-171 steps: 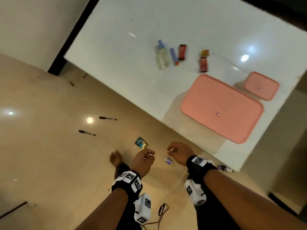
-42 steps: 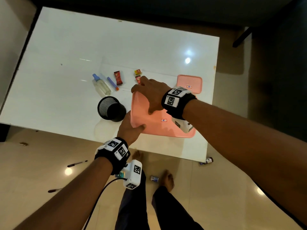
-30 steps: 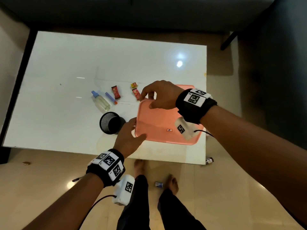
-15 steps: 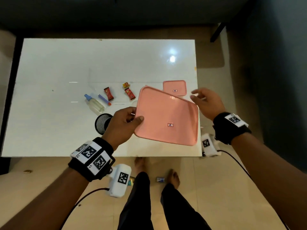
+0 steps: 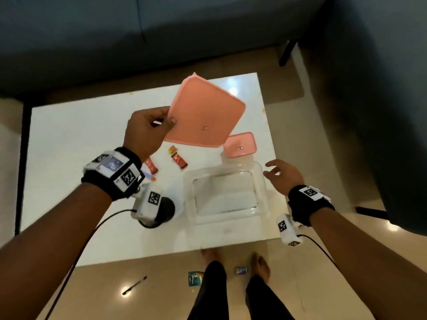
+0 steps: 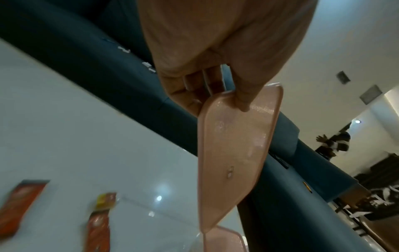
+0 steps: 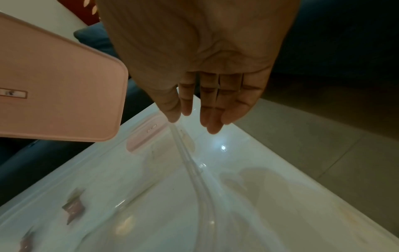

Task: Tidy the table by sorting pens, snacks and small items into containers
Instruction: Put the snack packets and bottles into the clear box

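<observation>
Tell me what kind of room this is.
Probably a home living room: a dark blue sofa behind a low white table, a glossy tiled floor, and bare feet beside the table.

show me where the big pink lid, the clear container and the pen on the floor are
big pink lid (image 5: 205, 118): head view, middle of its top face.
clear container (image 5: 260, 168): head view, far right rim corner.
pen (image 5: 134, 283): head view, mid-barrel, on the floor.

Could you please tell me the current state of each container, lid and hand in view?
large pink lid: off its container, held tilted in the air.
large clear container: open, looks empty, on the table.
small container: pink lid on.
black mesh cup: upright, contents hidden.
left hand: pinching the large pink lid's edge.
right hand: open, holding nothing, beside the large clear container.
</observation>
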